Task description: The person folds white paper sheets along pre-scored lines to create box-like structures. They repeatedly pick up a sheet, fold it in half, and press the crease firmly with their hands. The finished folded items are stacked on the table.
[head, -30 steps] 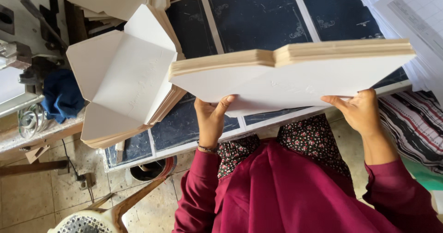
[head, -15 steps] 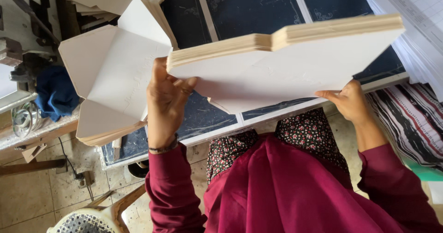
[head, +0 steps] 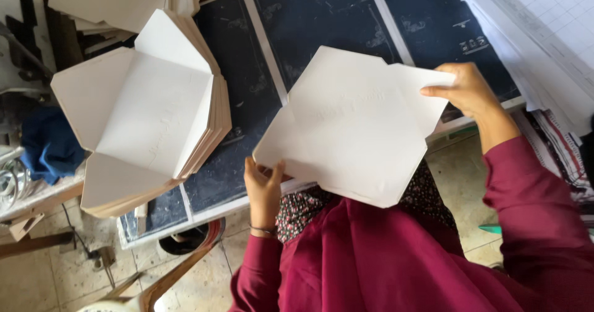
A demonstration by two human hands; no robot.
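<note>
I hold the white die-cut sheet [head: 356, 123] flat above the bench [head: 322, 21] — left hand [head: 265, 188] and right hand [head: 467, 89] pinching opposite corners, fingers clenched on its edges — keeping it level beside the stack of folded blanks [head: 148, 111].

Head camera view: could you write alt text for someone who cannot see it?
A person in a maroon top holds a flat white die-cut card sheet by two corners, left hand low, right hand high, above a dark table. A stack of similar sheets lies to the left.
</note>
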